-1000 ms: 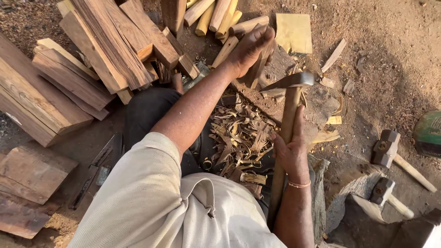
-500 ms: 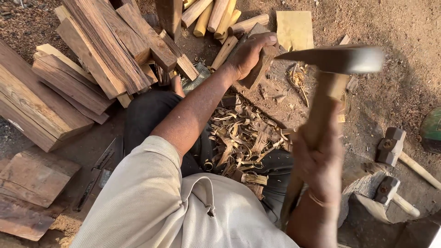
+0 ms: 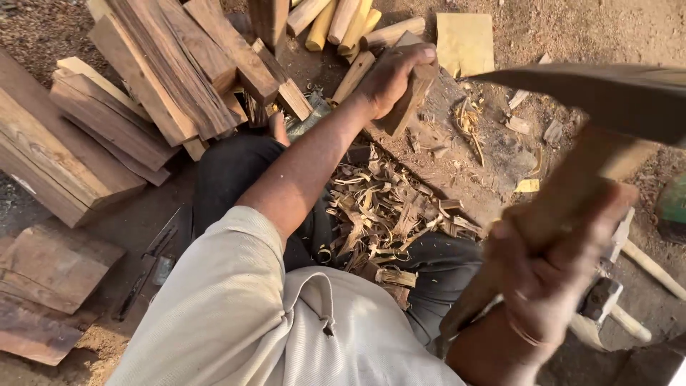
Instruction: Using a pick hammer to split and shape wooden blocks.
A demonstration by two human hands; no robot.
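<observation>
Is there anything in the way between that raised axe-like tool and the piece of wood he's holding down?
Nothing visible. The tool, gripped by the right hand, is raised over open air. The wood piece stands on the chopping block, held at its top by the left hand, whose fingers are near the tool's likely path.

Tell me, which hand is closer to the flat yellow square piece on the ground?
Left. The left hand grips a brown wood block just beside the flat yellow square piece. The right hand is far below it, holding the wooden-handled axe.
</observation>
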